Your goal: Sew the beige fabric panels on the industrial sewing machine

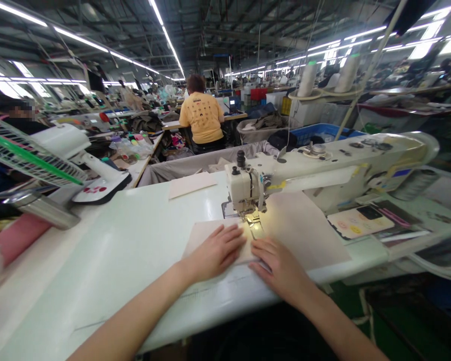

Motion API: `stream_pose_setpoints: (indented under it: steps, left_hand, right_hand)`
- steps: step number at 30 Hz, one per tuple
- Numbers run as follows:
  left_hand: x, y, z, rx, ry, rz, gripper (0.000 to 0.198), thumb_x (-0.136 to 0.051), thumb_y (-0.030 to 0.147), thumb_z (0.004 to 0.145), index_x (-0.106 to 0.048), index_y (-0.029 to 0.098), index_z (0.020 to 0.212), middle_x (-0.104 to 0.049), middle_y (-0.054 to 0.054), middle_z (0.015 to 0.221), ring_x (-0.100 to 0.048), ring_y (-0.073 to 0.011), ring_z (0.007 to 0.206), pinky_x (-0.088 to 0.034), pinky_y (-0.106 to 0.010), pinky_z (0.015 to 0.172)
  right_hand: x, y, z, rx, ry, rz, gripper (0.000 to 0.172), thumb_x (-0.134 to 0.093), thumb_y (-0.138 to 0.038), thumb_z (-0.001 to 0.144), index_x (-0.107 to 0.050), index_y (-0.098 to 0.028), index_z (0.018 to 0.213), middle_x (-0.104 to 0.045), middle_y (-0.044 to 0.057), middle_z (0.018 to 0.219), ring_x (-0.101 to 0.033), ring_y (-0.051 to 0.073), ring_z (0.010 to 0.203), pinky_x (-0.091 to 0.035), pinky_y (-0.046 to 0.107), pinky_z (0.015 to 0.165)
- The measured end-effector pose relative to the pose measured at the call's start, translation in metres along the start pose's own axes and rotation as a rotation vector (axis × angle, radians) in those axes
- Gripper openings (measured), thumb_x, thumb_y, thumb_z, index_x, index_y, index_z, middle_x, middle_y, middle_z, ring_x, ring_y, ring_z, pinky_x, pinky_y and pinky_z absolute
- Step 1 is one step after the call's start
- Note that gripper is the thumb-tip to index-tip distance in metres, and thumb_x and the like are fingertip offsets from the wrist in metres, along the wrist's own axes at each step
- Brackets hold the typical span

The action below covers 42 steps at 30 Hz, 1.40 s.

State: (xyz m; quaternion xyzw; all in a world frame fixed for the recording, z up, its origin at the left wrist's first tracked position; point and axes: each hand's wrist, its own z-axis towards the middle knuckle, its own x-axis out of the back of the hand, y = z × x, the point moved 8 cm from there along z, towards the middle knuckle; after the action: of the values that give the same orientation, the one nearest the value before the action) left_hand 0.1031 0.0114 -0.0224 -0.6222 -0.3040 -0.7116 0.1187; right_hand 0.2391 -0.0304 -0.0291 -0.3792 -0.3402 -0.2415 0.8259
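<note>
My left hand [220, 250] lies flat, fingers stretched out, on a pale beige fabric piece [197, 234] beside the needle area. Just right of it, my right hand [276, 265] rests on the cloth with bent fingers, its thumb apart from them. Both hands are in front of the presser foot of a white sewing machine [244, 188], whose lamp lights the spot between them. A larger beige fabric panel [304, 225] spreads under the machine arm to the right. Whether the two pieces are joined is hidden. Another beige piece [192, 185] lies farther back on the table [143, 240].
A white fan [101, 185] and a metal flask [47, 205] stand at the left. To the right lies a phone [361, 220] in a patterned case. Thread cones [307, 80] stand behind the machine. A co-worker in a yellow shirt [202, 118] sits ahead, facing away.
</note>
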Motion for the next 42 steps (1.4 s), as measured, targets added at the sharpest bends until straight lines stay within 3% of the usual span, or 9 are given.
stream_pose_setpoints:
  steps: [3, 5, 17, 23, 27, 32, 36, 42]
  left_hand:
    - [-0.004, 0.030, -0.012, -0.121, -0.029, -0.050, 0.043, -0.045, 0.028, 0.103, -0.049, 0.029, 0.146, -0.053, -0.007, 0.150, -0.044, -0.0237, 0.142, -0.029, -0.047, 0.122]
    - [-0.005, 0.033, -0.016, -0.135, -0.009, -0.052, 0.045, -0.047, 0.029, 0.103, -0.048, 0.028, 0.148, -0.053, -0.007, 0.150, -0.044, -0.0244, 0.142, -0.029, -0.047, 0.122]
    - [0.006, -0.025, 0.015, -0.096, 0.046, -0.010, 0.038, -0.044, 0.032, 0.104, -0.060, 0.024, 0.137, -0.052, -0.011, 0.149, -0.047, -0.0264, 0.139, -0.032, -0.048, 0.120]
    - [0.011, -0.049, 0.029, -0.123, 0.094, 0.000, 0.039, -0.042, 0.031, 0.104, -0.060, 0.021, 0.137, -0.053, -0.013, 0.147, -0.049, -0.0273, 0.136, -0.035, -0.047, 0.118]
    - [0.013, -0.059, 0.036, -0.137, 0.101, 0.016, 0.040, -0.042, 0.031, 0.104, -0.059, 0.017, 0.138, -0.057, -0.016, 0.141, -0.051, -0.0286, 0.131, -0.039, -0.047, 0.115]
    - [0.018, -0.058, 0.037, -0.140, 0.097, 0.026, 0.040, -0.041, 0.031, 0.104, -0.058, 0.018, 0.138, -0.058, -0.015, 0.138, -0.050, -0.0279, 0.132, -0.039, -0.044, 0.115]
    - [0.014, -0.053, 0.032, -0.026, 0.104, 0.090, 0.040, -0.041, 0.028, 0.104, -0.055, 0.021, 0.141, -0.055, -0.013, 0.142, -0.048, -0.0290, 0.135, -0.035, -0.050, 0.116]
    - [-0.003, -0.049, 0.020, 0.195, 0.100, 0.157, 0.047, -0.037, 0.036, 0.106, -0.043, 0.021, 0.151, -0.045, -0.013, 0.155, -0.039, -0.0303, 0.144, -0.031, -0.055, 0.117]
  right_hand:
    - [0.004, -0.005, -0.015, 0.043, -0.029, -0.023, 0.026, -0.059, -0.029, 0.097, -0.068, -0.020, 0.120, -0.072, 0.012, 0.122, -0.066, 0.029, 0.113, -0.050, 0.051, 0.104]
    - [0.004, -0.005, -0.015, 0.059, -0.053, -0.042, 0.027, -0.058, -0.028, 0.098, -0.067, -0.021, 0.122, -0.072, 0.011, 0.123, -0.065, 0.028, 0.114, -0.049, 0.051, 0.105]
    - [-0.003, 0.015, 0.042, 0.052, -0.085, -0.068, 0.011, -0.060, -0.022, 0.097, -0.070, -0.019, 0.101, -0.072, 0.007, 0.101, -0.063, 0.025, 0.100, -0.051, 0.044, 0.093]
    - [-0.005, 0.023, 0.050, 0.012, -0.073, -0.130, 0.009, -0.063, -0.025, 0.096, -0.071, -0.020, 0.095, -0.073, 0.006, 0.104, -0.062, 0.025, 0.100, -0.048, 0.042, 0.092]
    - [0.007, 0.035, 0.035, -0.154, 0.026, -0.213, 0.006, -0.065, -0.022, 0.092, -0.067, -0.020, 0.096, -0.070, 0.007, 0.098, -0.062, 0.025, 0.095, -0.048, 0.037, 0.086]
    - [0.019, 0.051, 0.019, -0.407, 0.087, -0.410, 0.019, -0.073, -0.030, 0.085, -0.061, -0.018, 0.093, -0.066, 0.009, 0.091, -0.064, 0.028, 0.089, -0.047, 0.036, 0.076]
    - [0.013, 0.053, 0.022, -0.399, 0.027, -0.465, 0.013, -0.065, -0.026, 0.091, -0.057, -0.021, 0.083, -0.065, 0.007, 0.085, -0.064, 0.027, 0.086, -0.046, 0.034, 0.074]
    - [0.014, 0.064, 0.024, -0.424, 0.019, -0.385, 0.023, -0.054, -0.024, 0.095, -0.051, -0.023, 0.073, -0.065, 0.004, 0.075, -0.064, 0.022, 0.071, -0.041, 0.031, 0.063]
